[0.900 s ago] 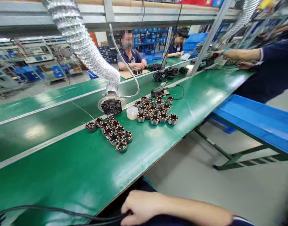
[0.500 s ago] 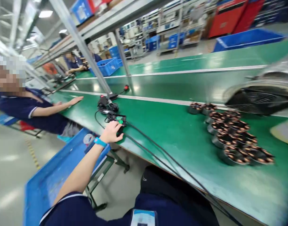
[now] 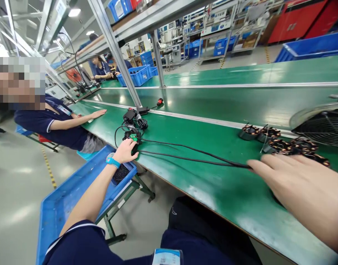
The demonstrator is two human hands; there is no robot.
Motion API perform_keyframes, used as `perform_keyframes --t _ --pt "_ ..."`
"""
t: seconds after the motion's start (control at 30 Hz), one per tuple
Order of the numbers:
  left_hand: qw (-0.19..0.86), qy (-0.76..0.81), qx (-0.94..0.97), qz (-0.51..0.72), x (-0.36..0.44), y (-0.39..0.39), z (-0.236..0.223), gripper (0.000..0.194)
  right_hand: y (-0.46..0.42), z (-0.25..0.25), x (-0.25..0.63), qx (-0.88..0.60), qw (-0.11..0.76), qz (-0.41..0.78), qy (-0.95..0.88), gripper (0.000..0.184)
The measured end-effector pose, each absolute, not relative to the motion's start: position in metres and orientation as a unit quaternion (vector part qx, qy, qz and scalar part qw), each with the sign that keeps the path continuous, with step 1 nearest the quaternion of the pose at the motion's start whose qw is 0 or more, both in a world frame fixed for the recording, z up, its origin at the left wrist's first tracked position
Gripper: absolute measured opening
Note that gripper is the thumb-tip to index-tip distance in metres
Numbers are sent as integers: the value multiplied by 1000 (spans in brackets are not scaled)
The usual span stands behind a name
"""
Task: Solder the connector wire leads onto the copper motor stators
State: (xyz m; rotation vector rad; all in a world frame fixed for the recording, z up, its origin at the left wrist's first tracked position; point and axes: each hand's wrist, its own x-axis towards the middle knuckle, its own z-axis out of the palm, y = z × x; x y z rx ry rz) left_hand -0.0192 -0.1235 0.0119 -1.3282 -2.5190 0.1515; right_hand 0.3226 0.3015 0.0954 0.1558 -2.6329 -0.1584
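A long green workbench (image 3: 174,132) crosses the room, a metal post (image 3: 118,55) rising from it. Beyond the workbench stand metal shelves (image 3: 216,29) and a red cabinet (image 3: 294,27). High above its far end, a ceiling light (image 3: 74,12) glows. On its near side, striped tape (image 3: 48,167) marks the shiny grey floor (image 3: 17,191).

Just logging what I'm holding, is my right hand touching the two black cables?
Touching. The head view shows the two black cables drawn together and running right into the grasp of the right hand, no gap visible.
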Motion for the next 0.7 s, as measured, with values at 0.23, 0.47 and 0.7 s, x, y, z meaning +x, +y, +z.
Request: perform_keyframes --t 0.23,0.47,0.7 --pt "117 -883 -455 6 -5 -123 12 51 272 114 251 77 262 -172 -946 23" --pt "181 -872 -448 -77 -8 -96 18 50 282 80 212 59 88 -82 -991 24" --pt "83 -809 -530 -239 51 19 28 56 288 70 212 20 111 -77 -991 22"
